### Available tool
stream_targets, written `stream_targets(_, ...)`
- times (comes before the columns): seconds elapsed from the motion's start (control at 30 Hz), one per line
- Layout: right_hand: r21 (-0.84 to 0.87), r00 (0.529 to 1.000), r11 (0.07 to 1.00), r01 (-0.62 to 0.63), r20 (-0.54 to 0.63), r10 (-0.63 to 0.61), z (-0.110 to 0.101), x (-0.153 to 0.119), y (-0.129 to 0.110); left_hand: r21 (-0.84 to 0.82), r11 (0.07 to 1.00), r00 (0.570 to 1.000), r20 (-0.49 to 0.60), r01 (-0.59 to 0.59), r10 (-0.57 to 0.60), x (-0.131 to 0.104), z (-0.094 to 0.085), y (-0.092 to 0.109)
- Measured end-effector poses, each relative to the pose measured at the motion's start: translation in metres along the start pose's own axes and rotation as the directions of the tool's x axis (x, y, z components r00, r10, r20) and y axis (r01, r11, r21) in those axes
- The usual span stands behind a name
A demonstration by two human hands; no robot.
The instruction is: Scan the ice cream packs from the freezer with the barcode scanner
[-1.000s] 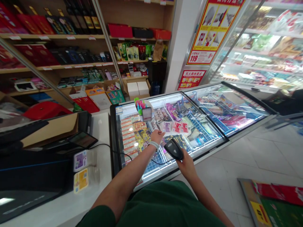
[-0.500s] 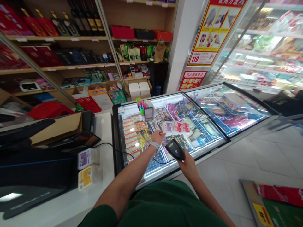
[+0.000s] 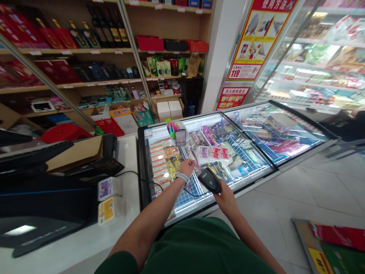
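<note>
Black handheld scanner (image 3: pixel 209 180): rounded head, held tilted above the freezer's glass top (image 3: pixel 155 182), head end toward the packs, cord attached. Purple-labelled clear pack (image 3: pixel 203 152): lies flat on the glass. Two red-labelled clear packs (image 3: pixel 216 153): flat, side by side, just beside the purple one. Contents too small to tell.
</note>
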State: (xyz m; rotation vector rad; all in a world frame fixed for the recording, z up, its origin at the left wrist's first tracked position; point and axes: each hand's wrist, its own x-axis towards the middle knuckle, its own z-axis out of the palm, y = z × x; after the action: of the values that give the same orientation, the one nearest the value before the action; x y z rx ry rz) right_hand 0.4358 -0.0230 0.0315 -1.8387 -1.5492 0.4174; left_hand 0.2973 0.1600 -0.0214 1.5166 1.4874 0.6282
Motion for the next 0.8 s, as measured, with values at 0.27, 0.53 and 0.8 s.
stream_targets(0.27,0.004,1.000,1.000,0.022,0.009,-0.022,0.001,-0.002,0.000,0.068,0.997,1.000,0.000,0.031,-0.031,-0.016,-0.018,-0.009)
stream_targets(0.53,0.001,0.997,0.998,0.061,0.042,-0.061,0.008,-0.002,0.002,0.119,0.993,1.000,-0.003,0.019,-0.018,-0.035,-0.043,-0.026)
stream_targets(0.8,-0.006,0.993,0.995,0.098,0.070,-0.097,0.015,0.002,0.003,0.129,0.991,0.997,-0.066,0.034,-0.025,-0.056,-0.072,-0.059)
